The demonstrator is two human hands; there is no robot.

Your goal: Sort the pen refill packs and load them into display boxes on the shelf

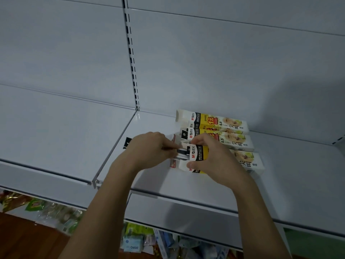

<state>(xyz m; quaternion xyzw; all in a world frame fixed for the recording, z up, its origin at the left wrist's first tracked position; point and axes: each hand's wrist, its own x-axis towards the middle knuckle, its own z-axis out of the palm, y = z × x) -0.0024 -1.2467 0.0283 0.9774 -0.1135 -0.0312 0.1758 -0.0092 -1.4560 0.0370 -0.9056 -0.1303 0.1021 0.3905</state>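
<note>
Three long white-and-yellow display boxes lie side by side on the white shelf [280, 174]. The far box [212, 120] and the middle box [235, 141] lie free. My right hand [212, 157] grips the open left end of the near box [252, 161]. My left hand [149, 150] pinches a bundle of pen refills [182, 153], dark and thin, whose tips sit at that box's open mouth. A flat refill pack with red print [172, 163] lies under the hands. A black item [127, 142] peeks out behind my left hand.
The shelf has a white back panel and a slotted upright [131, 58]. A second shelf section [56, 137] adjoins on the left. Below, packets and small goods [56, 214] lie on lower levels and a brown floor.
</note>
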